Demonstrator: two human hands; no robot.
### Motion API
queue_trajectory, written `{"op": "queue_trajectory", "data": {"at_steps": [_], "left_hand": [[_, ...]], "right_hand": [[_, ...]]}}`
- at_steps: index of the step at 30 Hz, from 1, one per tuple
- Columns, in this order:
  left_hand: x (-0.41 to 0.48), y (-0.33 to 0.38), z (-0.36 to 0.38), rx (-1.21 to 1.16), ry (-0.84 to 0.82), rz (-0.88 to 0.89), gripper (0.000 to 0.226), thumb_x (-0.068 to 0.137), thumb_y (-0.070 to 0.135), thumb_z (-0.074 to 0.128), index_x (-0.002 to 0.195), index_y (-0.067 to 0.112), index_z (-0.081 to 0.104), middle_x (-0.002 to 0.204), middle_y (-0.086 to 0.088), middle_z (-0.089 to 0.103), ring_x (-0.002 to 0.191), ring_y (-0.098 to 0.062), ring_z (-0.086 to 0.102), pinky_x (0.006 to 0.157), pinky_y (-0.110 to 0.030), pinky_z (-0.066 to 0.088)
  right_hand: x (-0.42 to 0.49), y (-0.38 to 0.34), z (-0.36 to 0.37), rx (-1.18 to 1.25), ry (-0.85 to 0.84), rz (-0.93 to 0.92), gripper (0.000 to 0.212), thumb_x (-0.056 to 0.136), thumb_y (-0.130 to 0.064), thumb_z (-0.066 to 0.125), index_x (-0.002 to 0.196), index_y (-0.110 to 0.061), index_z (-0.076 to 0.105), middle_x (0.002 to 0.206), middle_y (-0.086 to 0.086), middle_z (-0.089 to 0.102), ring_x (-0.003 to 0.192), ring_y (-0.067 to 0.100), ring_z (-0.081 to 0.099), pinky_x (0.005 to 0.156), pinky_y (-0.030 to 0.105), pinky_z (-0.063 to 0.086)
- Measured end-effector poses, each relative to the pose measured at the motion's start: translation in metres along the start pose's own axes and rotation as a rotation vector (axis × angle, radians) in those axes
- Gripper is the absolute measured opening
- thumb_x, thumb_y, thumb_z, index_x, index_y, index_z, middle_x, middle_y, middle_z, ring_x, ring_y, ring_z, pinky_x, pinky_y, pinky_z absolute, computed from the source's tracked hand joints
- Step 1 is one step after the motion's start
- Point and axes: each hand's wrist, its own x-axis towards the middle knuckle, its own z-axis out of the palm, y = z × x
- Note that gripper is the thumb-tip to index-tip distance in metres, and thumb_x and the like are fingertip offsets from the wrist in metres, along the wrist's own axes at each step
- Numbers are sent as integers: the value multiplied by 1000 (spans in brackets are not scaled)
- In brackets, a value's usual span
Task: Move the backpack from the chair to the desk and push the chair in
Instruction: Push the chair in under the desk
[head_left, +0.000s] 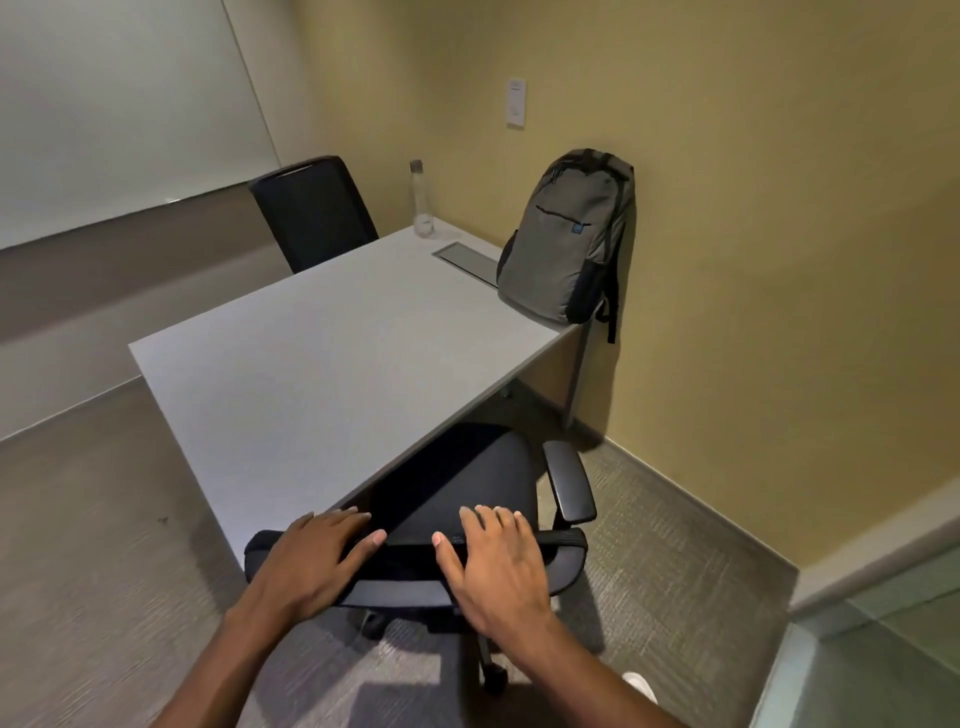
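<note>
1. The left hand (311, 556) lies flat with fingers spread on the top edge of the office chair (467, 493) backrest, gripping nothing.
2. The chair seat sits partly under the counter (311, 374) edge.
3. The right hand (498, 566) rests likewise, fingers wide, on the same backrest.
4. A clear water bottle (422, 202) stands at the counter's far end.
5. The grey backpack (569, 234) stands upright on the counter's far right corner, against the wall.

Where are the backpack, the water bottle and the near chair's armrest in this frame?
backpack (563, 239): head view, on its grey front panel.
water bottle (422, 200): head view, on its clear body.
armrest (571, 480): head view, on the black pad's top.
</note>
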Motion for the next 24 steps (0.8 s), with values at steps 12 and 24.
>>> {"op": "queue_trajectory", "data": {"at_steps": [12, 24], "left_hand": [[-2, 20, 8, 8, 227, 10, 52, 101, 71, 37, 101, 42, 80, 94, 25, 80, 85, 2, 71, 76, -31, 59], [55, 82, 24, 14, 278, -164, 62, 99, 70, 31, 92, 33, 81, 81, 13, 80, 76, -8, 72, 79, -34, 58]], "right_hand": [[16, 29, -5, 27, 0, 33, 69, 100, -65, 20, 100, -23, 75, 99, -3, 77, 98, 17, 66, 103, 44, 47], [91, 103, -39, -22, -4, -115, 62, 99, -63, 29, 83, -22, 74, 78, -5, 74, 75, 15, 64, 84, 40, 49]]}}
